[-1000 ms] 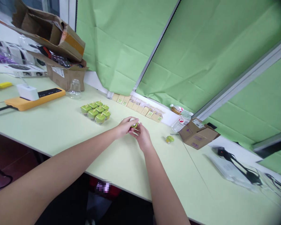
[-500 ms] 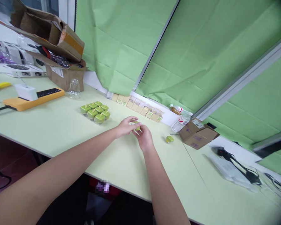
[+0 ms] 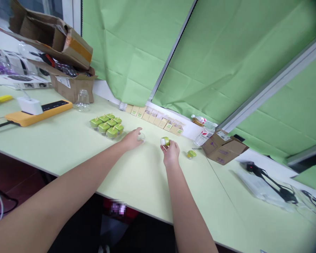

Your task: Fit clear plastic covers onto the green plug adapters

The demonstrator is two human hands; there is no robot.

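My left hand [image 3: 131,140] is closed around a small clear cup [image 3: 141,137] just above the middle of the table. To its right, my right hand [image 3: 171,151] grips a green lid [image 3: 166,141] whose white side faces left. A thin pale piece shows under the lid, too small to make out. Several clear containers with green lids [image 3: 107,124] stand in a close block left of my left hand. One more green-lidded container [image 3: 191,154] sits alone to the right of my right hand, with something yellow inside it.
Small cardboard boxes [image 3: 158,119] line the table's back edge. Plastic bottles [image 3: 202,137] and a carton [image 3: 223,146] are at back right. An orange power strip [image 3: 39,112], a clear jar [image 3: 82,101] and open cardboard boxes [image 3: 73,86] stand at left.
My hands, together on one green-lidded container before, have moved apart. The clear cup went left with my left hand, and the green lid went right with my right hand.
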